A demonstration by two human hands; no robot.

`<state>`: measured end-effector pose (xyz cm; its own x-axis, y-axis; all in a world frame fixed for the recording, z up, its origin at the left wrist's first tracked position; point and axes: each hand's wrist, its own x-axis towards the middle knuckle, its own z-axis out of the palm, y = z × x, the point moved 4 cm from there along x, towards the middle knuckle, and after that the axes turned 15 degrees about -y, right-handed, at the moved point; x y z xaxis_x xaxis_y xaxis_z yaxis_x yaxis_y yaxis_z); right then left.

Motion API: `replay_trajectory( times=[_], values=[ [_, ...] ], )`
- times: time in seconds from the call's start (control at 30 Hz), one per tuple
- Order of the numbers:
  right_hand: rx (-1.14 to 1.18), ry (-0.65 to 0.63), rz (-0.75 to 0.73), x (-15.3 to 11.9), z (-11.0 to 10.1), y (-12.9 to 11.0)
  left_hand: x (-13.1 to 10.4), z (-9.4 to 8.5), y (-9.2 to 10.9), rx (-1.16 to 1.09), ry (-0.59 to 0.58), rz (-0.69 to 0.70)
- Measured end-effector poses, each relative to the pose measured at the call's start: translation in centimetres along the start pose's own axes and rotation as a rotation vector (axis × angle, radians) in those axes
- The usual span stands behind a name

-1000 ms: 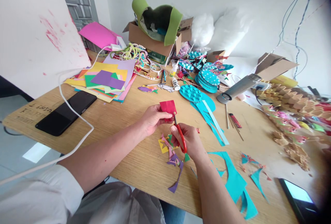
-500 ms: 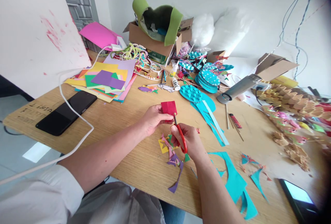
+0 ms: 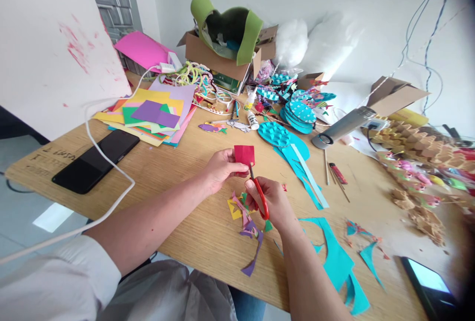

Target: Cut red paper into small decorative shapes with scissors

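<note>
A small piece of red paper [image 3: 244,154] is pinched between the thumb and fingers of my left hand [image 3: 225,170]. My right hand [image 3: 272,200] is closed round the red handles of a pair of scissors [image 3: 262,198]. Their blades meet the lower edge of the red paper, close to my left thumb; how far they are apart is too small to tell. Below both hands, purple paper scraps [image 3: 252,256] lie on the wooden table [image 3: 185,217] with pink, green and yellow offcuts [image 3: 234,208].
Stacked coloured paper [image 3: 156,113] and a black phone [image 3: 96,161] with a white cable across it lie left. Turquoise offcuts [image 3: 336,256] and a second phone [image 3: 426,281] are at right. Behind stand glue bottles [image 3: 253,120], turquoise ovals [image 3: 274,134], a metal flask [image 3: 343,127] and a cardboard box [image 3: 215,56].
The red paper has turned slightly and shifted a little to the right in my left hand. My right hand and the scissors stay almost in place.
</note>
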<state>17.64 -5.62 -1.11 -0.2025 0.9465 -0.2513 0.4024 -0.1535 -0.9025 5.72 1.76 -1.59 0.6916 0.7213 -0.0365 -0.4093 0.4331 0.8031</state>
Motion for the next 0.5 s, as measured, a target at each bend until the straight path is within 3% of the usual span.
replay_trajectory(
  times=[0.5],
  values=[
    [0.038,-0.008,0.026,-0.07,-0.09,0.27,-0.08,-0.09,0.34,0.012,0.025,0.011]
  ],
)
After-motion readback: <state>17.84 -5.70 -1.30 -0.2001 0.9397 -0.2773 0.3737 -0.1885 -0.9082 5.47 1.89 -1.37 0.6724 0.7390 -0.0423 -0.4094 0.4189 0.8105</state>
